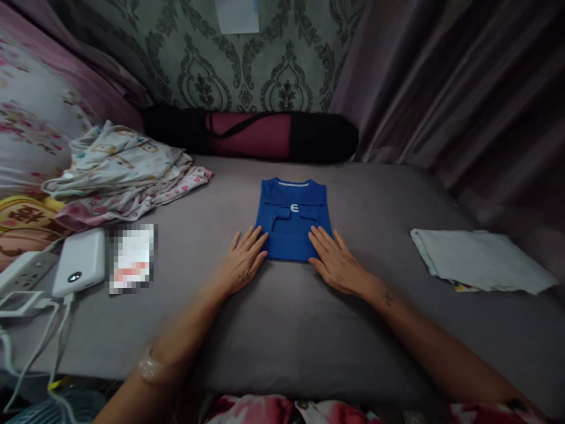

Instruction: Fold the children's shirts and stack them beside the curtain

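Blue shirt (pixel 293 244) lies folded into a compact, near-rectangular shape at mid-view on a grey sheet (pixel 291 330), collar end away from the person. Pale strip inside the neckline; white mark (pixel 294 208) on the front, with folded edges of fabric around it. Left hand (pixel 245 259) palm down at the near left corner, fingers straight and slightly parted, their tips over the shirt's edge. Right hand (pixel 334 259) mirrors it at the near right corner, fingers stretched forward over the fabric, thumb by the near edge. Neither hand is closed round anything; the two stand well apart, the shirt's near part between them. Clear bracelet (pixel 150 366) on the left forearm. Far right of the shirt, well apart: a folded pale cloth (pixel 481 259), a bit of coloured print showing beneath. To the left: a white power bank (pixel 82 259) with a cable plugged in, a power strip (pixel 27 271) near it, and a pixelated packet-like item (pixel 133 259), contents unreadable. Behind these, a loose heap of printed clothes (pixel 128 159). Long black-and-maroon bag (pixel 251 136) along the back, below a patterned wall covering (pixel 286 70); purple curtain (pixel 419 70) at right.
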`<move>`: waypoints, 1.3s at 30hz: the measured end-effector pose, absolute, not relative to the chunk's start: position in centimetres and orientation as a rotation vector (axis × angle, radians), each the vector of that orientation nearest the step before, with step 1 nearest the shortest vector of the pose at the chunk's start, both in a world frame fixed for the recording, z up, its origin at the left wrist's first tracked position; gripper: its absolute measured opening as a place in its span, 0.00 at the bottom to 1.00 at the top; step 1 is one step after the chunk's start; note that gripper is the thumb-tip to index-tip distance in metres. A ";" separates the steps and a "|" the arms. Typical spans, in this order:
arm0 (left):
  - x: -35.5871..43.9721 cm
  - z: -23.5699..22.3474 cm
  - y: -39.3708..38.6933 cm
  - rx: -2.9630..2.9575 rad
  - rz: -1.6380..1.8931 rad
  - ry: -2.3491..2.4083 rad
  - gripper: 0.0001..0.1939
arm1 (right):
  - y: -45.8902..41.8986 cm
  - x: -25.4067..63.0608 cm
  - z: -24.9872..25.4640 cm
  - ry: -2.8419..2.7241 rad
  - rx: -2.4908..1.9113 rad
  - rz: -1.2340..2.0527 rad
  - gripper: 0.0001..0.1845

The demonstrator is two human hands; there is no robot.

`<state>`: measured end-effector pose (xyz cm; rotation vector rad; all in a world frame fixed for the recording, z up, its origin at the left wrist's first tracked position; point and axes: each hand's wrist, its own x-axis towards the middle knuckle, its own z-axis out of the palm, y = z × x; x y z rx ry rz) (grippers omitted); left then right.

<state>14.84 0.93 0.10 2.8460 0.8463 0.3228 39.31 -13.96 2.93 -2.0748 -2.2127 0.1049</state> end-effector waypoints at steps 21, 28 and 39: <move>14.0 -0.3 1.3 2.754 0.344 0.810 0.25 | -12.3 34.7 1.9 -2.121 -2.135 0.231 0.38; 14.0 -0.1 1.4 2.708 0.458 0.821 0.23 | -11.0 32.8 2.8 -2.088 -2.109 0.199 0.39; 13.3 -1.2 2.9 2.450 0.911 0.917 0.20 | -9.0 30.3 2.5 -2.130 -2.076 0.278 0.40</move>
